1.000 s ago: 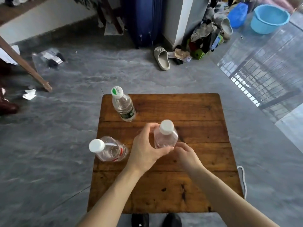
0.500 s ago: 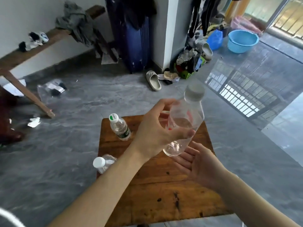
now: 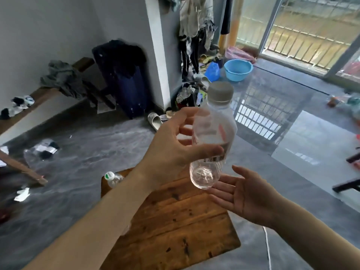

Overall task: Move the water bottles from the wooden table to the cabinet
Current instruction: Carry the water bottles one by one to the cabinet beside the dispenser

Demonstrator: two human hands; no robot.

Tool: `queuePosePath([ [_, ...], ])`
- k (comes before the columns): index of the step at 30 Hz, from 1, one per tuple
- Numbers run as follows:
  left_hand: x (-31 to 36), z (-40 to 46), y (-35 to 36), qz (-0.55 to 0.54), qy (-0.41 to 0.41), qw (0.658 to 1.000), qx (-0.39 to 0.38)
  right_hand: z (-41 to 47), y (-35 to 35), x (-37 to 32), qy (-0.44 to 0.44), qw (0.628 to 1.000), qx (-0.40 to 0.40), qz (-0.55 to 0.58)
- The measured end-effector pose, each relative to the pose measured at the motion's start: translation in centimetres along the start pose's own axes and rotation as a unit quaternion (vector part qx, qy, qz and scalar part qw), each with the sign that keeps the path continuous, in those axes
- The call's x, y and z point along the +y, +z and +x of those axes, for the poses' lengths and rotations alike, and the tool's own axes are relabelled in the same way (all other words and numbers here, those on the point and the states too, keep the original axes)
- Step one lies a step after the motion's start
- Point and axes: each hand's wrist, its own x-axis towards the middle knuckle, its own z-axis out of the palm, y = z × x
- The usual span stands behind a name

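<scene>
My left hand (image 3: 173,151) grips a clear water bottle (image 3: 213,133) with a pale cap around its middle and holds it upright, high above the wooden table (image 3: 175,227). My right hand (image 3: 245,195) is spread palm-up just below and right of the bottle's base, holding nothing. A second bottle (image 3: 114,178) with a green-and-white cap stands at the table's far left corner, partly hidden behind my left forearm. The third bottle and the cabinet are out of sight.
A dark blue suitcase (image 3: 124,82) leans on the wall ahead, beside a white pillar with hanging clothes. A blue basin (image 3: 238,70) sits near the balcony door. A wooden bench (image 3: 39,98) with clothes runs along the left wall. Sandals (image 3: 154,119) and litter lie on the grey floor.
My left hand has lifted the bottle off the table and raised it. My right hand has let go of it and opened beneath it. The view has tilted up toward the room.
</scene>
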Motion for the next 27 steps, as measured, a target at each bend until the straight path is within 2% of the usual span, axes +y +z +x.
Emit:
queuePosePath([
  [9,12.8,0.3,4.4,0.032,0.058,0.996,-0.063,-14.4,0.2,-4.0,-0.043,0.999,0.011,0.030],
  [17,23.0,2.1,6.5,0.041,0.109,0.985,-0.127,-25.0,1.5,-5.4,-0.141,0.987,0.025,0.079],
  [27,29.8,1.6,7.7,0.077,0.197,0.957,-0.198,-31.2,3.6,-2.8,-0.232,0.963,0.044,0.127],
])
